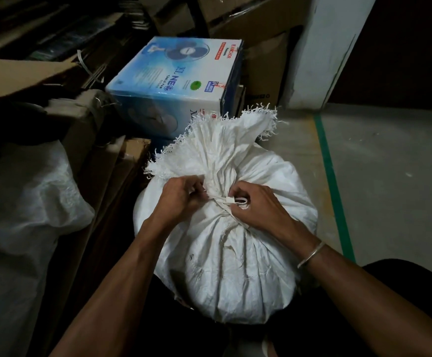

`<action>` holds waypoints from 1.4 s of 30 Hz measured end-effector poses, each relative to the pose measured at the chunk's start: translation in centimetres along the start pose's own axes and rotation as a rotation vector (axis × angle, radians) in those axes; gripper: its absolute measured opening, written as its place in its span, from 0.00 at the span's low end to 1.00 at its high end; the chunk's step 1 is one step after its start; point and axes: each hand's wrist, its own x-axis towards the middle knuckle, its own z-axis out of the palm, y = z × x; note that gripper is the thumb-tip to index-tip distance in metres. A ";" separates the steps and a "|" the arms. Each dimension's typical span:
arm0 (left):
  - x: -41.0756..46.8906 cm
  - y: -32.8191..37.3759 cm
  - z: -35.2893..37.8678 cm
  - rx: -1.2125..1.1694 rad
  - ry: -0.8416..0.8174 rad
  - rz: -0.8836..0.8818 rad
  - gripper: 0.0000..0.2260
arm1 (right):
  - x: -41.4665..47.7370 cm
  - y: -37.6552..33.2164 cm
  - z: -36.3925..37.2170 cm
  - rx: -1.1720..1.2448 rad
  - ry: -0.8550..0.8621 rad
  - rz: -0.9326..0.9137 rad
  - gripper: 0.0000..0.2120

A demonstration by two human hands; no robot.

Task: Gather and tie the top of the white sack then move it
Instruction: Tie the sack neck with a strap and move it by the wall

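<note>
White sack [235, 253] on floor between knees, neck bunched—left hand [178, 197] and right hand [258, 204] fingers pinch white tie strip [222, 200] ends—pull outward evenly, cinch tight.

Strip [220, 201] ends hidden under curled fingers [243, 188]; sack [235, 266] base lost in shadow

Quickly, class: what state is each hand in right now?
Left hand: pinches the white tie strip wrapped round the white sack.
Right hand: grips the strip's other end.
</note>
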 end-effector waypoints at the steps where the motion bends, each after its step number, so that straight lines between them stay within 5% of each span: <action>1: 0.1 -0.1 0.1 -0.003 -0.004 0.002 0.04 | -0.1 0.2 0.0 0.004 -0.001 0.007 0.07; 8: -0.4 0.4 0.6 0.125 0.038 0.115 0.09 | 0.0 0.2 -0.4 0.016 0.034 0.021 0.07; 17: 0.1 0.5 0.8 0.193 0.081 0.167 0.02 | -0.1 0.5 -0.3 0.047 0.045 0.062 0.08; 23: -1.1 2.4 1.2 -0.029 0.495 -0.217 0.21 | 0.6 0.1 -2.1 0.106 0.162 0.165 0.21; 26: -0.2 3.4 2.6 -0.063 0.497 -0.318 0.35 | 0.7 -0.7 -1.2 0.036 0.115 0.156 0.17; 32: 0.4 2.1 2.6 -0.143 0.436 -0.290 0.31 | 0.3 0.5 -0.4 0.101 0.088 0.194 0.13; 36: -0.5 1.3 0.3 0.025 0.566 -0.194 0.33 | 0.7 0.7 -3.1 0.018 0.311 0.114 0.17; 38: -1.0 1.1 0.6 0.083 0.504 -0.199 0.38 | 0.5 0.7 -2.4 -0.102 0.325 0.020 0.25; 42: -0.9 0.4 2.4 0.014 0.084 -0.336 0.51 | -0.2 2.8 1.8 -0.314 -0.057 0.075 0.35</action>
